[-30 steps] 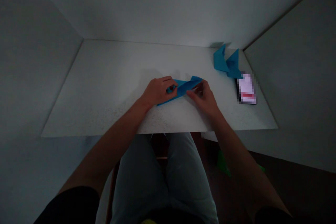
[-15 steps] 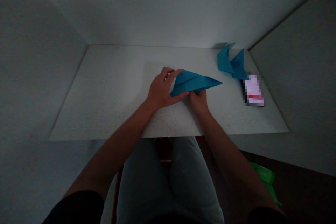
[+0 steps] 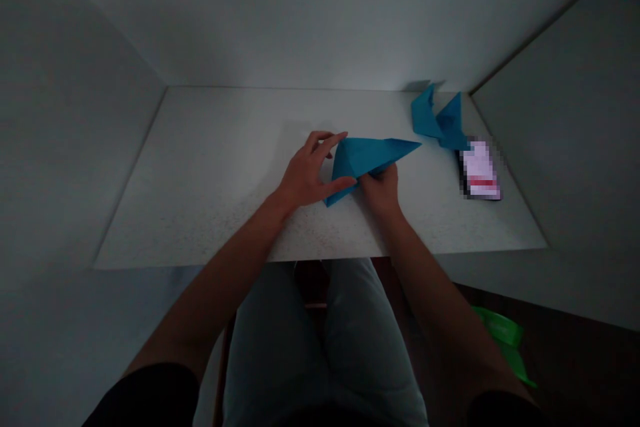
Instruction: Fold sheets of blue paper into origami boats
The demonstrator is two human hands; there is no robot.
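A blue folded paper [image 3: 370, 155], shaped like a long triangle pointing right, is held just above the white table [image 3: 210, 167] near its front edge. My left hand [image 3: 310, 173] pinches the paper's left end, thumb under and fingers on top. My right hand [image 3: 383, 190] grips the paper from below near its middle, fingers closed on it and partly hidden by the sheet.
Another blue folded paper piece [image 3: 437, 120] lies at the table's back right corner. A blurred phone-like object [image 3: 480, 170] lies just in front of it. Walls close in the table on three sides. A green object [image 3: 503, 340] sits on the floor at right.
The paper went from lying folded flat under both hands to being lifted and opened into a triangle. In the last half second its lower edge has tilted down a little.
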